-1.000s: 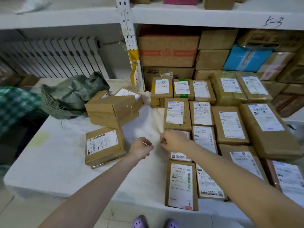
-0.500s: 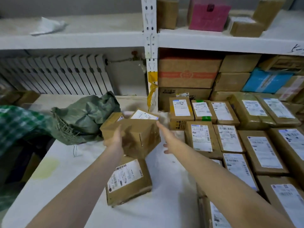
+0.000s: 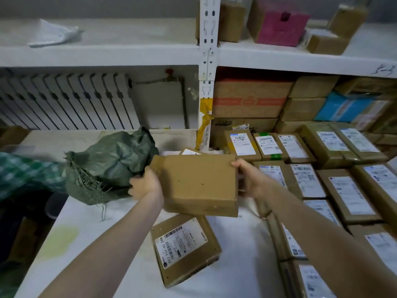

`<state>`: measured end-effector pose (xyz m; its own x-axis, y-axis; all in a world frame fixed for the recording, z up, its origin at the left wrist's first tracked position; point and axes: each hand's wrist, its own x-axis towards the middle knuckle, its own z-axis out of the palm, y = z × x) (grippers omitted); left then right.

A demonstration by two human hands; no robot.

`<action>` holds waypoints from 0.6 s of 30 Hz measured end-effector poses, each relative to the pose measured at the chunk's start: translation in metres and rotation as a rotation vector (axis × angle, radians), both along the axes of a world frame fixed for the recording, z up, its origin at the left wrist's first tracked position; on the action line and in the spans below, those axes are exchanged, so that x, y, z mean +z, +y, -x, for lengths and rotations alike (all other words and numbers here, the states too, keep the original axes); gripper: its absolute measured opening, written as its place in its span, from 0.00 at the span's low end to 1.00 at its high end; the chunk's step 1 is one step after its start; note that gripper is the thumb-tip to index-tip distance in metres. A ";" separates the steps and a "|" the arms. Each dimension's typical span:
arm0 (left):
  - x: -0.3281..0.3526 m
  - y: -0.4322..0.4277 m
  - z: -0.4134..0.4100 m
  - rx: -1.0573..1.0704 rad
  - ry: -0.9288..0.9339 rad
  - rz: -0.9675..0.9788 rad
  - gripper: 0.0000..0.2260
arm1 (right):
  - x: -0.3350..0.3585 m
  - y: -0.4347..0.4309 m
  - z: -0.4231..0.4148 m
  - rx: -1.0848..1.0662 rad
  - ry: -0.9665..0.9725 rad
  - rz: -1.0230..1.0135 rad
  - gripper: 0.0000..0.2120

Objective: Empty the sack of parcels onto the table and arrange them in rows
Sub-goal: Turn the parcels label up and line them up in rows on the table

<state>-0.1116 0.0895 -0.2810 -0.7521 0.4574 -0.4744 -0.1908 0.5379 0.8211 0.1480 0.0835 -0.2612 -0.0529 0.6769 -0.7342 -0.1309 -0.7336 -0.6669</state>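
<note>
A plain brown cardboard parcel (image 3: 197,183) is lifted off the white table (image 3: 107,244), label side hidden. My left hand (image 3: 146,186) grips its left edge and my right hand (image 3: 250,179) grips its right edge. Below it a labelled parcel (image 3: 184,248) lies flat on the table. Another parcel (image 3: 190,152) shows behind the held one, mostly hidden. The crumpled green sack (image 3: 111,166) lies at the left, its frayed mouth facing me. Several labelled parcels (image 3: 309,179) lie in rows on the right.
A white shelf post (image 3: 206,61) stands behind the table with stacked cartons (image 3: 251,93) to its right. A radiator (image 3: 64,102) lines the back wall at the left. A green checked cloth (image 3: 21,173) is at the left edge. A pink box (image 3: 277,22) sits on the upper shelf.
Both hands left the table middle, reached to the parcel stack by the sack, and now hold the top parcel lifted and drawn toward me. The view tilted upward.
</note>
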 end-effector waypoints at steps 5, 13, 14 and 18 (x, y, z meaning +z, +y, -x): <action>0.010 -0.002 -0.025 -0.172 -0.295 -0.214 0.25 | 0.033 -0.011 -0.037 0.046 0.038 -0.431 0.25; 0.033 -0.009 -0.088 -0.612 -0.930 -0.214 0.49 | 0.044 -0.020 -0.031 0.209 -0.694 -1.162 0.42; 0.033 -0.009 -0.093 -0.689 -0.948 -0.222 0.51 | 0.040 -0.027 -0.032 0.212 -0.725 -1.215 0.43; 0.025 -0.010 -0.111 -0.795 -0.979 -0.262 0.49 | 0.019 -0.041 -0.045 0.168 -0.715 -1.294 0.48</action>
<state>-0.0007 0.0799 -0.2557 0.3769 0.7803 -0.4991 -0.4737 0.6254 0.6200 0.1933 0.0426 -0.2418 -0.0917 0.8865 0.4535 0.5215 0.4307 -0.7366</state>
